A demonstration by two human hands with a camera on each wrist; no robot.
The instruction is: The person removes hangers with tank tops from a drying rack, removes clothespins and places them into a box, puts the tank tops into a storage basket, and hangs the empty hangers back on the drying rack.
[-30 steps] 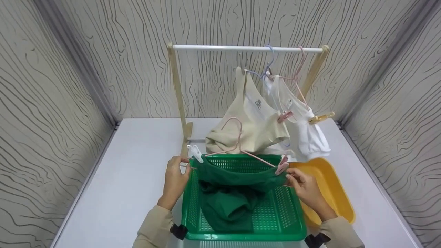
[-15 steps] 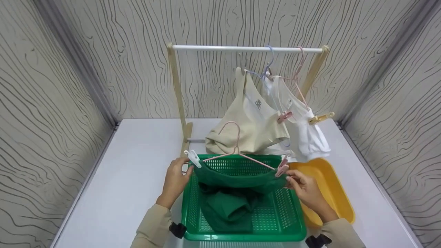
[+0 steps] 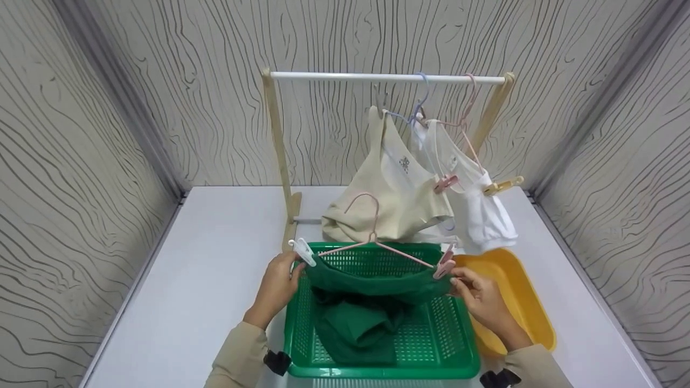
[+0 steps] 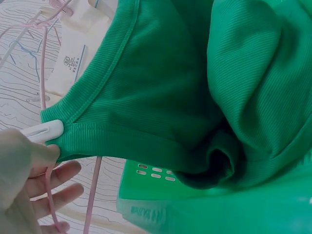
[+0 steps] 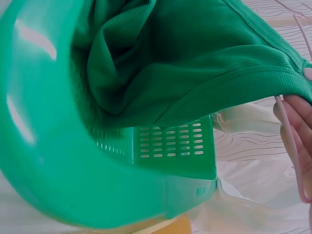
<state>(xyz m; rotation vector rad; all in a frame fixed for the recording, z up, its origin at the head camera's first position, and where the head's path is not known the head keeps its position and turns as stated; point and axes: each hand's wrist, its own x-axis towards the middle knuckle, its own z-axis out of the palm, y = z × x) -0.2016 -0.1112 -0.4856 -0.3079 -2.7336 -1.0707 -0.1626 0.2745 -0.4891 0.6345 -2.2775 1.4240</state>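
The green garment (image 3: 377, 284) spans left to right between your hands, its waist-like band the long axis, and neither hand is nearer: your left hand (image 3: 276, 283) pinches one end by the white clip (image 3: 306, 255), your right hand (image 3: 481, 296) the other by the pink clip (image 3: 443, 268). From your fingers its folds sag over the green basket (image 3: 383, 371) toward the bench (image 3: 215, 258)'s near edge; the pink hanger (image 3: 373, 237)'s hook pointing to the far edge probably matters most.
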